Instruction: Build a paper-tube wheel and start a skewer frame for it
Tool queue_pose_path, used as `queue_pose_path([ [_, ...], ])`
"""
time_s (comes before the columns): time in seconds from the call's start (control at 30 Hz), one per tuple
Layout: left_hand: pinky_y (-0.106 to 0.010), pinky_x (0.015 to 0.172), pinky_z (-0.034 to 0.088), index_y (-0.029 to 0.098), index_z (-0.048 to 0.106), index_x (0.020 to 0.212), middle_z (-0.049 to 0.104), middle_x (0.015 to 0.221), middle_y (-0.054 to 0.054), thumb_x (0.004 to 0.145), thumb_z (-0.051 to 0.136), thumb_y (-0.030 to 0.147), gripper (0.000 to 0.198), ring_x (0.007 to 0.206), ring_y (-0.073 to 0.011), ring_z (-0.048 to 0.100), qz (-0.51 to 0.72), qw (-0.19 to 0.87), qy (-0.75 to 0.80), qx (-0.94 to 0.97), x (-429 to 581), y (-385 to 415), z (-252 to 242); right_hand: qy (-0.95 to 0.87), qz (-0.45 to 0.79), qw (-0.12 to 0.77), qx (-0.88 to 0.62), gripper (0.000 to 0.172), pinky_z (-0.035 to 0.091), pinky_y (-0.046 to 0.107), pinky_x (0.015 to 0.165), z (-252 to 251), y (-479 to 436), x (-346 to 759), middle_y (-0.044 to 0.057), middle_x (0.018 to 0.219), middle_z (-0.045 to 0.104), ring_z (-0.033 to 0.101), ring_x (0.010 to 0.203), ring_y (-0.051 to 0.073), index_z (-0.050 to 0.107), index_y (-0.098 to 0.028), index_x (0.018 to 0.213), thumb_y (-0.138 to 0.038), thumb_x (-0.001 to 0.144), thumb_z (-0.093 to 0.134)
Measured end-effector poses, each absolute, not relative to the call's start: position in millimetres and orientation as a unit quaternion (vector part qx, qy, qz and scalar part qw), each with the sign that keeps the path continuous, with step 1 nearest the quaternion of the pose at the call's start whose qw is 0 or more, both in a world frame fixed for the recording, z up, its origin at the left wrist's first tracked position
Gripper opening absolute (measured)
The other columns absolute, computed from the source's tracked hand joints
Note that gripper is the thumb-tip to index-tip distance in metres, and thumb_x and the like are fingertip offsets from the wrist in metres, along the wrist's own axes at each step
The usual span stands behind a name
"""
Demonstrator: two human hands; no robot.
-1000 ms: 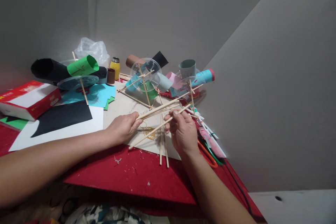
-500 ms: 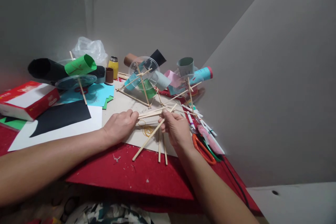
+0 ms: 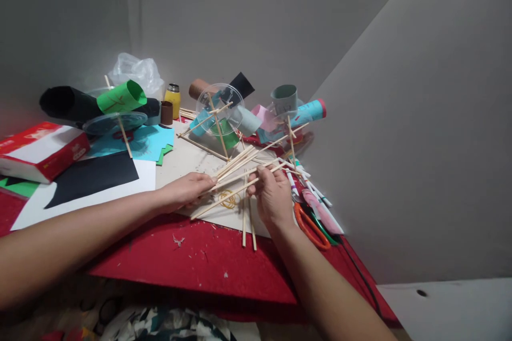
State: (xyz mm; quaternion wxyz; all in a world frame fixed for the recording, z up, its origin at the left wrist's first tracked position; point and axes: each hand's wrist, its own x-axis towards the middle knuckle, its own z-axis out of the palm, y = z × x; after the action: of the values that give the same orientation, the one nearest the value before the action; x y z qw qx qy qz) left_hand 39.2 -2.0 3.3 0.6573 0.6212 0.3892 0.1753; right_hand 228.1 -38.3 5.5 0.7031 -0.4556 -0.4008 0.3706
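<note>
My left hand (image 3: 196, 187) is closed on a bundle of thin wooden sticks (image 3: 237, 162), which fan out to the upper right. Between its fingertips and thumb, my right hand (image 3: 271, 192) pinches wooden sticks (image 3: 224, 201); one slants down to the left, and another reaches toward my left hand. Below them, yellow rubber bands (image 3: 228, 200) lie on the beige board (image 3: 170, 173). Two loose sticks (image 3: 244, 224) rest beside my right hand, their near ends over the red cloth. Behind the hands stands a stick frame (image 3: 204, 147) bearing a clear plastic disc with paper tubes.
Orange-handled scissors (image 3: 310, 226) and several markers (image 3: 320, 194) lie to the right, near the grey wall (image 3: 420, 144). At left are a red and white box (image 3: 44, 152), black paper (image 3: 96, 176) and a green paper tube (image 3: 122, 97). A yellow bottle (image 3: 172, 100) stands behind.
The bundle in my left hand has spread and now points up to the right. My right hand has shifted slightly right, and its slanting stick lies flatter.
</note>
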Motion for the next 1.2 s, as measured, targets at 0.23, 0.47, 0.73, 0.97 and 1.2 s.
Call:
queue_pose_path([
  [0.23,-0.019,0.039,0.008,0.016,0.054,0.085,0.029,0.053,0.009,0.097,0.043,0.031,0.022,0.037,-0.0025,0.018,0.166,0.815,0.324,0.451,33,8,5,-0.353,0.361,0.77,-0.39,0.028,0.034,0.017,0.035,27,-37,255,-0.009,0.047,0.043,0.04,0.036,0.006,0.042,-0.021,0.064,-0.034,0.072,0.066],
  [0.47,-0.021,0.05,0.041,0.012,0.058,0.084,0.055,0.062,0.001,0.092,0.051,0.017,0.011,0.051,-0.0067,0.05,0.196,0.847,0.274,0.41,32,9,2,-0.311,0.502,0.692,-0.416,0.022,0.031,0.014,0.034,26,-36,258,-0.006,0.057,0.055,0.043,0.04,0.006,0.048,-0.022,0.077,-0.028,0.067,0.067],
  [0.73,-0.035,0.08,0.053,0.01,0.059,0.097,0.071,0.093,-0.012,0.087,0.062,0.02,0.015,0.082,-0.0184,0.07,0.153,0.883,0.193,0.401,32,10,-6,-0.322,0.62,0.552,-0.454,0.031,0.015,0.008,0.03,24,-45,238,-0.007,0.055,0.051,0.024,0.034,-0.001,0.065,-0.014,0.089,-0.028,0.064,0.077],
  [0.97,-0.034,0.078,0.054,0.009,0.061,0.101,0.072,0.097,-0.013,0.084,0.066,0.023,0.022,0.084,-0.021,0.072,0.093,0.888,0.163,0.42,35,-1,-12,-0.316,0.637,0.531,-0.46,0.035,0.015,0.007,0.028,21,-43,232,-0.007,0.051,0.051,0.02,0.033,-0.002,0.062,-0.013,0.076,-0.029,0.056,0.086],
  [1.2,-0.036,0.081,0.053,0.011,0.059,0.115,0.072,0.103,-0.013,0.087,0.063,0.034,0.036,0.089,-0.0235,0.072,0.05,0.903,0.126,0.408,36,-3,-15,-0.314,0.63,0.53,-0.473,0.037,0.017,0.007,0.027,19,-43,234,-0.008,0.047,0.048,0.022,0.033,-0.002,0.054,-0.014,0.064,-0.025,0.053,0.088],
])
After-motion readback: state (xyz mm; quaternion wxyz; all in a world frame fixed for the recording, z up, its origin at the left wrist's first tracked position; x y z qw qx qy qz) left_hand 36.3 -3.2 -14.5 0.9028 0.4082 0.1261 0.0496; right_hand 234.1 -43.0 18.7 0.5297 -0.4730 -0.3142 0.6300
